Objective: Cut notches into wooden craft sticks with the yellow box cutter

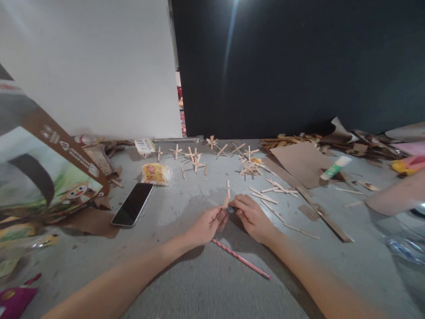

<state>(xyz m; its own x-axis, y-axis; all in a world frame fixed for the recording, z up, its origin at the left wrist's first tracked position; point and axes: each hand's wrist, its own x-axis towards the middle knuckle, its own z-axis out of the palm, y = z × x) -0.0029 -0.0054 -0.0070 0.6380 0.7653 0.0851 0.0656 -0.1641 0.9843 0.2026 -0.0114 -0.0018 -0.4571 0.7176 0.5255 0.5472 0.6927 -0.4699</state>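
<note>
Near the middle of the table, my left hand (214, 221) is closed on a small wooden craft stick (226, 203), which tilts upward from the fingertips. Just beyond it another craft stick (228, 188) points away from me; I cannot tell whether the two are joined. My right hand (250, 213) is pinched close beside the left one, with a small greyish thing (231, 209) at its fingertips, too little seen to name. A red-and-pink striped pencil (242, 259) lies on the table below both hands.
Crossed craft-stick pieces (195, 156) stand towards the back, and loose sticks (265, 196) lie right of my hands. A phone (133, 204) and a yellow packet (156, 174) are on the left. Right are brown cardboard (299, 164) and a glue stick (336, 168).
</note>
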